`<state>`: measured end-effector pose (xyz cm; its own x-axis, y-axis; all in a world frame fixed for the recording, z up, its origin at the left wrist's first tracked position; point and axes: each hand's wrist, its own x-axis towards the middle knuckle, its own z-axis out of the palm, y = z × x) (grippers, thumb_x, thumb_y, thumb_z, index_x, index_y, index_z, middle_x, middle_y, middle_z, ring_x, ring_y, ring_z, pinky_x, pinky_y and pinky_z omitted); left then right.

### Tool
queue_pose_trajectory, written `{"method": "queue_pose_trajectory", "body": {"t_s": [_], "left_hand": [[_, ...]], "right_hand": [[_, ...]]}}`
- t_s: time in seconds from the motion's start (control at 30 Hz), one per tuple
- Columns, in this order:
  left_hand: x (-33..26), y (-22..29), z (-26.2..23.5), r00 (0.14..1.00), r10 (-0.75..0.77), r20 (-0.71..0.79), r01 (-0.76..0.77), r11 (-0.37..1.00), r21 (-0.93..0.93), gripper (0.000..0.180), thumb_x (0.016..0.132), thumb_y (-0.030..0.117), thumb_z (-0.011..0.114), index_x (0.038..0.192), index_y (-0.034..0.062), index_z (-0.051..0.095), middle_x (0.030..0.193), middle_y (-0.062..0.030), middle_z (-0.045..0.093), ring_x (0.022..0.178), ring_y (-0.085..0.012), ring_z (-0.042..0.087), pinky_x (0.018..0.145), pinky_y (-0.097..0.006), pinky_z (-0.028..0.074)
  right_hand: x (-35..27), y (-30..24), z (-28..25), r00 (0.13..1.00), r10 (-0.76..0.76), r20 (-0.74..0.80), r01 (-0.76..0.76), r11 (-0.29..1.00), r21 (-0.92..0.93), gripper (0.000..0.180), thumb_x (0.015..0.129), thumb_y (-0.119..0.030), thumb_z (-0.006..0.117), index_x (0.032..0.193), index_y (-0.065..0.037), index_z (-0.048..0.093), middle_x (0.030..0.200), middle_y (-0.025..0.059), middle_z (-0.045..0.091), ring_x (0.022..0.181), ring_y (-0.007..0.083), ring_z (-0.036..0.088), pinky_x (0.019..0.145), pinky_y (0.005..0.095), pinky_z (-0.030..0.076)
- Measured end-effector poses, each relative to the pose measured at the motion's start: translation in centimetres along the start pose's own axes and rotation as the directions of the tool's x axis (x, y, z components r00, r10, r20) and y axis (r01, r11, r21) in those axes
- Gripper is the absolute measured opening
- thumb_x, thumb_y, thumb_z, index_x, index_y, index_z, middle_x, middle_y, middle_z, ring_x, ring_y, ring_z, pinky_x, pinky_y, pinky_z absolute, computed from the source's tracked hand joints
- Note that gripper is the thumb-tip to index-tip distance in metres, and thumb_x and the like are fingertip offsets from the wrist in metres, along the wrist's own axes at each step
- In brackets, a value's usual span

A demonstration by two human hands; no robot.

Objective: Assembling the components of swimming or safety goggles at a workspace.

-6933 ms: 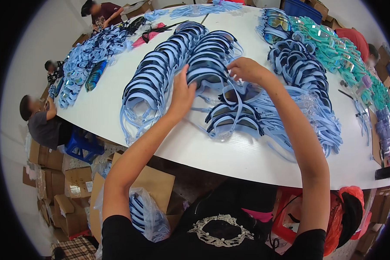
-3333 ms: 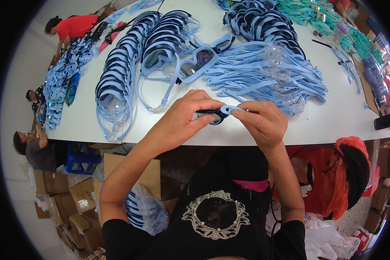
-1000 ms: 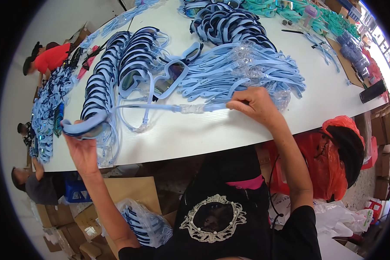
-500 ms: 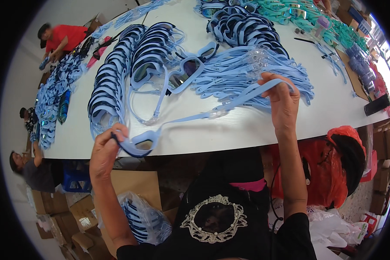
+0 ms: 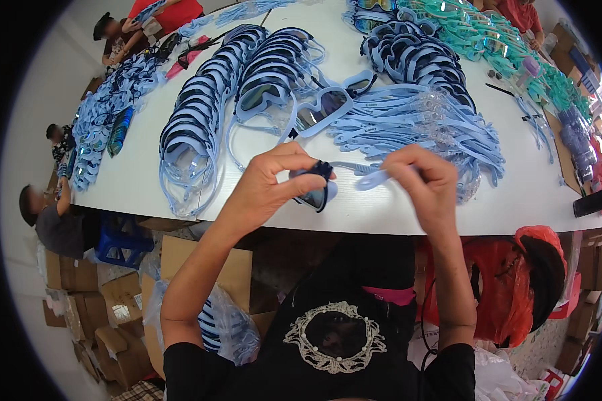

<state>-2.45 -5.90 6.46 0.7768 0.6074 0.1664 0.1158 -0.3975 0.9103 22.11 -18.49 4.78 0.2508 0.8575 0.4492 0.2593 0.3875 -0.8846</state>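
Observation:
My left hand pinches a pair of swim goggles with a dark lens frame, held just above the near edge of the white table. My right hand grips the end of a light blue rubber strap right beside the goggles' side. Both hands are close together at the table's front middle. Behind them lies a loose heap of light blue straps and one single pair of goggles lying lens-up.
Long overlapping rows of blue goggles cover the left and middle of the table; teal goggles lie far right. A black phone rests at the right edge. Other people sit at the left and far side. Cardboard boxes and a red bag stand below.
My left hand came up from the table's left edge and my right hand came down from the strap heap. Both now meet at the front middle, goggles and strap end together.

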Motion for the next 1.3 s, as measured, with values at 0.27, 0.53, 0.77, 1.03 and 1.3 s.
{"method": "queue_pose_trajectory", "body": {"t_s": [0.27,0.53,0.77,1.03,1.3], "left_hand": [[0.6,1.1,1.5,0.993,0.106,0.059,-0.118,0.959,0.257,0.022,0.087,0.023,0.084,0.1,0.0048,0.08,0.081,-0.0029,0.059,0.085,-0.0199,0.052,0.08,-0.035,0.041],[0.5,0.9,1.5,0.985,-0.047,0.164,0.037,0.997,0.062,0.028,0.099,0.029,0.075,0.109,0.0023,0.077,0.094,-0.0067,0.06,0.09,-0.0197,0.055,0.082,-0.034,0.044],[0.4,1.3,1.6,0.986,0.017,0.166,-0.048,0.982,0.182,0.027,0.099,0.026,0.073,0.107,0.0013,0.077,0.091,-0.0069,0.058,0.091,-0.0215,0.052,0.082,-0.035,0.044],[0.0,0.1,4.5,0.995,0.088,0.036,-0.094,0.97,0.226,0.022,0.095,0.019,0.074,0.091,-0.0012,0.067,0.086,-0.0058,0.052,0.087,-0.0197,0.049,0.078,-0.034,0.039],[0.5,0.2,1.8,0.978,0.097,0.185,-0.142,0.957,0.251,0.035,0.094,0.03,0.076,0.113,0.0016,0.07,0.099,-0.0071,0.06,0.102,-0.02,0.057,0.09,-0.036,0.045]], "right_hand": [[0.0,-0.3,2.3,0.999,-0.035,-0.006,0.031,0.936,-0.35,0.016,0.085,-0.02,0.087,0.086,-0.009,0.075,0.065,0.0028,0.064,0.053,0.0128,0.053,0.05,0.0298,0.038],[-0.1,-0.8,2.3,0.949,-0.311,0.044,0.285,0.793,-0.539,0.016,0.083,-0.019,0.087,0.082,-0.011,0.073,0.065,0.0009,0.063,0.054,0.0168,0.058,0.05,0.0331,0.043],[0.4,-1.2,2.7,0.908,-0.398,0.135,0.396,0.703,-0.591,0.02,0.086,-0.016,0.083,0.079,-0.011,0.065,0.068,0.0006,0.062,0.057,0.0186,0.061,0.05,0.035,0.043],[0.6,3.4,4.5,0.929,-0.368,-0.022,0.271,0.721,-0.638,0.035,0.093,-0.018,0.077,0.066,-0.007,0.058,0.057,0.0074,0.055,0.047,0.0228,0.053,0.047,0.0372,0.04],[1.6,4.5,3.8,0.92,0.322,0.225,-0.373,0.893,0.25,0.053,0.105,-0.039,0.067,0.063,-0.007,0.064,0.053,-0.0029,0.048,0.046,0.0084,0.037,0.046,0.0272,0.025]]}}
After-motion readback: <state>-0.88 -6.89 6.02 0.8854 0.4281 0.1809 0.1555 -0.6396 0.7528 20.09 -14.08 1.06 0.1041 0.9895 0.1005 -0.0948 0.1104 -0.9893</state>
